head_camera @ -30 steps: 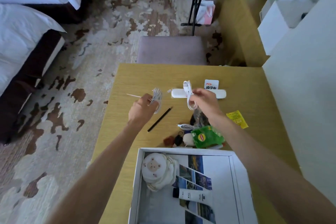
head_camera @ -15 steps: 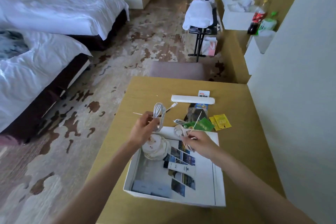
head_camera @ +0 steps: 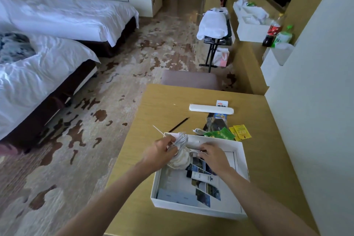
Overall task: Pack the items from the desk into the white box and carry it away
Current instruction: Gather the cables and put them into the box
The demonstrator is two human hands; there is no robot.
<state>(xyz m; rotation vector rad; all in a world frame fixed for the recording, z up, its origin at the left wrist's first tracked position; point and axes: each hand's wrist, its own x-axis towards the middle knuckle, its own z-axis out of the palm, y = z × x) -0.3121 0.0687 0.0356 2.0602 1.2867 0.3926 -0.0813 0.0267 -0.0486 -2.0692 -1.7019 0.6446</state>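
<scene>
**Step in hand:** loading cables into the white box [head_camera: 240,159], which sits on the near part of the worktop [head_camera: 162,105].

- **Left hand** [head_camera: 162,151]: positioned over the box's far-left corner. Its grip is closed round a coiled white cable [head_camera: 181,140], held just above a soft white pouch [head_camera: 179,162] that is already inside.
- **Right hand** [head_camera: 212,154]: reaches into the far side of the box, fingers curled down beside a second white lead [head_camera: 192,152]. Whether that grip has hold of the lead cannot be told, because the fingers hide the contact.

**Next move, as judged:**

1. Lower the coil into the box and release it.
2. Clear both hands.
3. Collect what lies beyond the box's far wall: the white bar [head_camera: 211,109], black pencil [head_camera: 179,124], green packet [head_camera: 220,134] and yellow sachets [head_camera: 240,132].

Carrying the box away comes last.
</scene>
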